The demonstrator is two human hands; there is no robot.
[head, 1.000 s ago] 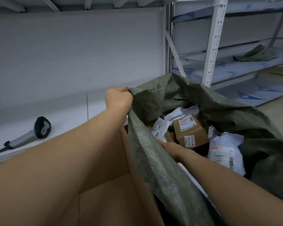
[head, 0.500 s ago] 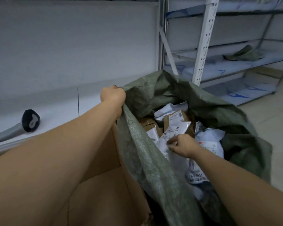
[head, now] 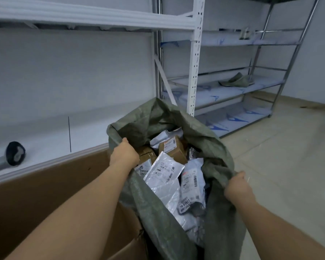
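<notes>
A white metal shelving rack [head: 194, 72] fills the upper view from ten to two o'clock, with a folded green cloth [head: 236, 80] lying on one shelf at about two o'clock. A big open cardboard box [head: 45, 194] takes up the lower left, from seven to nine o'clock, right beside the sack. The green woven sack [head: 219, 166] stands at the centre and runs down to six o'clock, its mouth pulled wide between both hands. Inside lies a heap of parcels. A white plastic mailer [head: 163, 170] with barcode labels lies on top, a second mailer [head: 192, 180] is just at its three o'clock, and a brown carton [head: 172, 149] sits at its twelve o'clock. The left hand [head: 123, 154] grips the sack's rim at the mouth's nine o'clock, fingers curled over the edge. The right hand [head: 236, 186] clutches a bunch of the rim at four o'clock, fist tight on the fabric. A handheld scanner [head: 14, 153] lies on the rack's low shelf at nine o'clock, well apart from the sack.
</notes>
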